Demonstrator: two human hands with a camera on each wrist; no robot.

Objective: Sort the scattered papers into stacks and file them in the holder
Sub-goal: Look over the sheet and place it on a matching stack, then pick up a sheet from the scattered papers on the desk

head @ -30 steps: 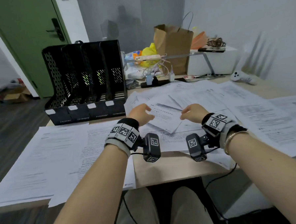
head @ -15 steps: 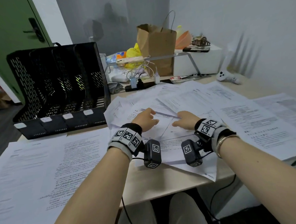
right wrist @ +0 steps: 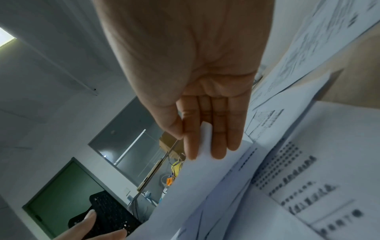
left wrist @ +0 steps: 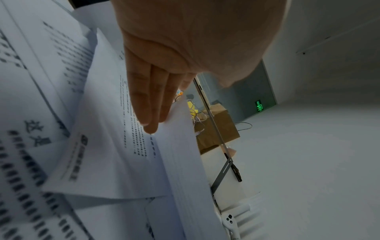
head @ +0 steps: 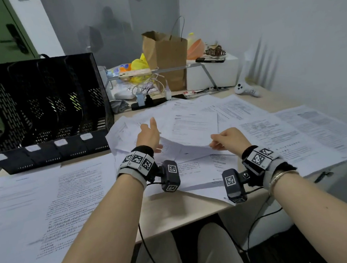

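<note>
Hands are now lifting a small bundle of sheets (head: 186,139) off the pile, near edge raised and sagging between them; a second ago both hands lay flat on the same paper, low on the desk (head: 173,213). Right hand (head: 226,137) holds the bundle's right edge: in the right wrist view its fingers (right wrist: 219,129) are straight and close together with a paper corner poking between two of them, thumb alongside, so more of a clamp between digits than a curled grip. Left hand (head: 148,135) has opened: index finger points up and away, thumb sits over the left edge, and the left wrist view shows straight fingers (left wrist: 151,104) laid along the sheets, supporting rather than gripping. My read: gather phase of the first stack, pickup only just begun, and the hold looks loose, so sheets could slide out on the left side. Loose papers (head: 269,130) cover the desk right and centre, and more printed sheets (head: 41,202) lie near left, none squared into stacks yet. Holder (head: 47,109), black mesh with four slots, stands far left and shows no paper in any slot. Head view has also panned right since the earlier frames: holder sits nearer the left border, more of the right-hand wall is in shot.
</note>
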